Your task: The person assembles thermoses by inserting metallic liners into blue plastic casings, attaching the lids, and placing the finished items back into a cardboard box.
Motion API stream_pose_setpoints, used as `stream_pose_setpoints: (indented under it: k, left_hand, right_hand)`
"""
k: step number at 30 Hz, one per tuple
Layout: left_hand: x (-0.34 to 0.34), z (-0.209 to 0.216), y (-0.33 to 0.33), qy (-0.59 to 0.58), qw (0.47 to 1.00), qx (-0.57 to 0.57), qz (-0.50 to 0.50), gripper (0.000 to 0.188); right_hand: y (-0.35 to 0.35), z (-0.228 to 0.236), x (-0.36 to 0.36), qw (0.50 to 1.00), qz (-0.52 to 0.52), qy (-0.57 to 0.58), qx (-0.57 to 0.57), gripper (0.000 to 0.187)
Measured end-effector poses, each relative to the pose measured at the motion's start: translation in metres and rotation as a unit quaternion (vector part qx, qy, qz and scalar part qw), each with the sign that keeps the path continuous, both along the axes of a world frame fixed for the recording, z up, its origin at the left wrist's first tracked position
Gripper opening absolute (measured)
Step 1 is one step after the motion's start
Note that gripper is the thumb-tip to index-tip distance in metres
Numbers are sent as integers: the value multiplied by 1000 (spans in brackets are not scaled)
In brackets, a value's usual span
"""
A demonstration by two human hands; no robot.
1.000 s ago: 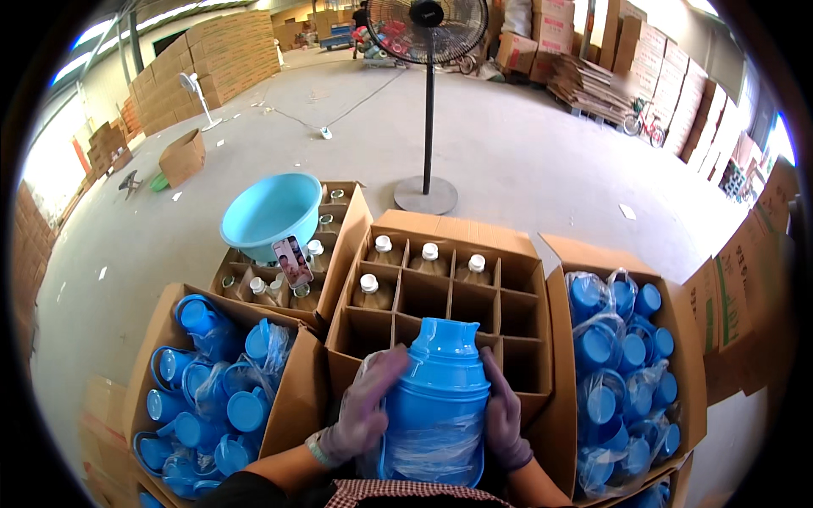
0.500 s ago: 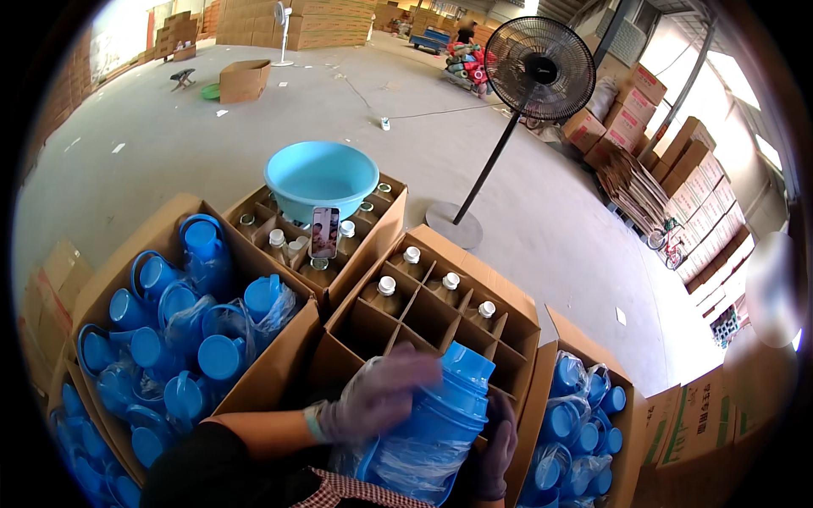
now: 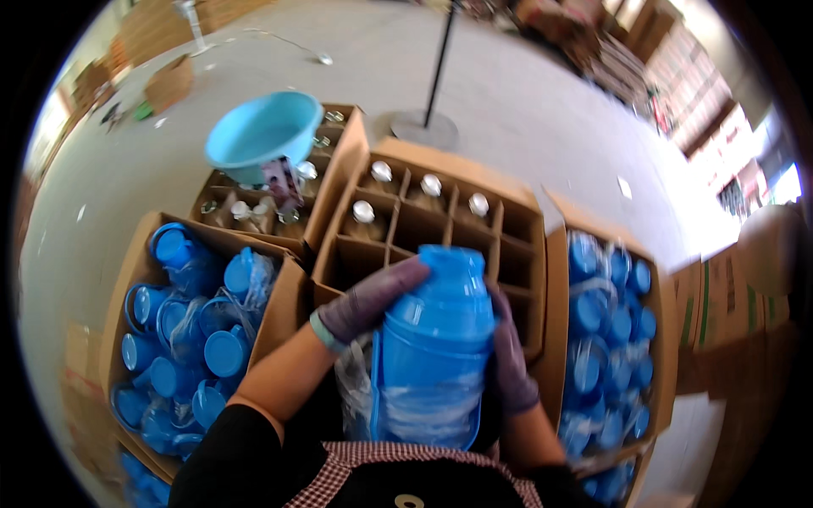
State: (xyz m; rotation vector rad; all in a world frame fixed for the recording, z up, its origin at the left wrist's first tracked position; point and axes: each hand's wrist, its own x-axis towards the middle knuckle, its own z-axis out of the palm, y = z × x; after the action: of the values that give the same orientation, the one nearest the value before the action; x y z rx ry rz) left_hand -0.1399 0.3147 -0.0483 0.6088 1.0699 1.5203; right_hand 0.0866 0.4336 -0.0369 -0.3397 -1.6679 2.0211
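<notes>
Between my two gloved hands stands a blue plastic thermos flask [image 3: 436, 330], upright in front of my apron, with clear plastic film around its lower half. Its left shoulder is held by my left hand [image 3: 373, 298], fingers lying along the surface up to the neck. My right hand [image 3: 511, 356] grips the opposite side; some of its fingers are hidden behind the flask. Loose clear film [image 3: 354, 381] hangs beside the flask, below my left wrist. Just beyond is a divided carton [image 3: 461, 162] with several white-capped bottles [image 3: 362, 216] in its cells.
At the left a carton [image 3: 284, 300] holds several blue flasks, and another carton [image 3: 555, 330] of them stands at the right. A light-blue basin [image 3: 254, 135] and a phone [image 3: 283, 184] sit over the far-left bottle carton. Beyond is a fan's base [image 3: 425, 129].
My view has tipped downward. The flask now stands straighter and more centred. My left hand, blurred across its front before, now rests along its left side; my right hand still holds the right side.
</notes>
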Motion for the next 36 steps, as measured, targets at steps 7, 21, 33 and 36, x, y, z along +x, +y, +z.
stream_pose_setpoints:
  k: [7, 21, 33, 36]
  left_hand:
    - [-37, 26, 12, 54, 990, 127, -20, 106]
    - [-23, -70, 54, -349, 902, 164, 193, 85]
    - [-84, -118, 18, -90, 939, 225, 244, 65]
    - [-86, -43, 30, -294, 902, 272, 164, 70]
  right_hand:
    - [94, 46, -78, 957, 183, 54, 220, 90]
    - [324, -213, -221, 758, -168, -452, 439, 75]
    - [298, 118, -103, 722, -266, -55, 636, 63]
    - [236, 224, -76, 817, -238, 121, 512, 59]
